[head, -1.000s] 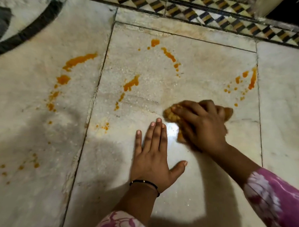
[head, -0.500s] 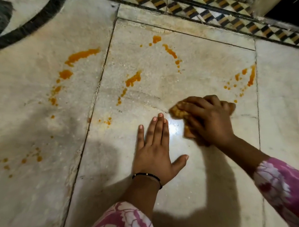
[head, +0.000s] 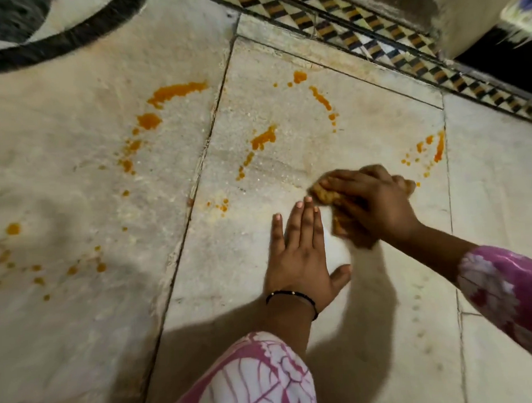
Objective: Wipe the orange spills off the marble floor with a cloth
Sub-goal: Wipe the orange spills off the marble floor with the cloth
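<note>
Two hands rest on the marble floor (head: 371,334). Nearest, the left hand (head: 300,254) lies flat with fingers straight, palm down. Just beyond it, the right hand (head: 377,205) presses a bunched, orange-stained cloth (head: 324,194) with fingers curled over it, too crumpled to show any long axis. Farther off lie several orange spills (head: 263,139).

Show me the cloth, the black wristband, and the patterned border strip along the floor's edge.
cloth (head: 325,195): head view, on the orange-stained bunch poking out past the fingers.
black wristband (head: 288,294): head view, on the band across the left wrist.
patterned border strip (head: 355,36): head view, on its diamond tiles.
</note>
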Motion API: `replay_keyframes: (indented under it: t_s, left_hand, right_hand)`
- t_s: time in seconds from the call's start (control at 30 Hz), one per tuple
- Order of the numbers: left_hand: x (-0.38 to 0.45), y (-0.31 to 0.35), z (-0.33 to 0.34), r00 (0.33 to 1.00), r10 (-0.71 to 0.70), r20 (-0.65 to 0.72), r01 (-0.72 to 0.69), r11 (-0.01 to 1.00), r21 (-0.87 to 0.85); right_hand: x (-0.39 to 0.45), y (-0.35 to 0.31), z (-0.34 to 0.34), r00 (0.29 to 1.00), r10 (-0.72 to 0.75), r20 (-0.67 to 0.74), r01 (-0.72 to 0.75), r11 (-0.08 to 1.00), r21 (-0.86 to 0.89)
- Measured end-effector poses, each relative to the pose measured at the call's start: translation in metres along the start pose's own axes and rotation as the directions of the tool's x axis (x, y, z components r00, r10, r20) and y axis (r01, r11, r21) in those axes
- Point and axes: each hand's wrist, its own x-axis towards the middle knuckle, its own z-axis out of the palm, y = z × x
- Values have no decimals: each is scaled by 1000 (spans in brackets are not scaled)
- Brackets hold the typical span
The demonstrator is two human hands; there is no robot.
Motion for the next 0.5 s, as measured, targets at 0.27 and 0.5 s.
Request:
replay_keyframes:
  t_s: [0.27,0.5]
  left_hand:
    - [-2,-2,-11,999,41,4,-41,999,24]
    - [-2,-4,-1,998,58,-38,-56,997,60]
  right_hand:
    - [-60,36,-26,924,308,226,-291,951,-108]
    - [-85,-15,17,979,171,-113,-193,955,-224]
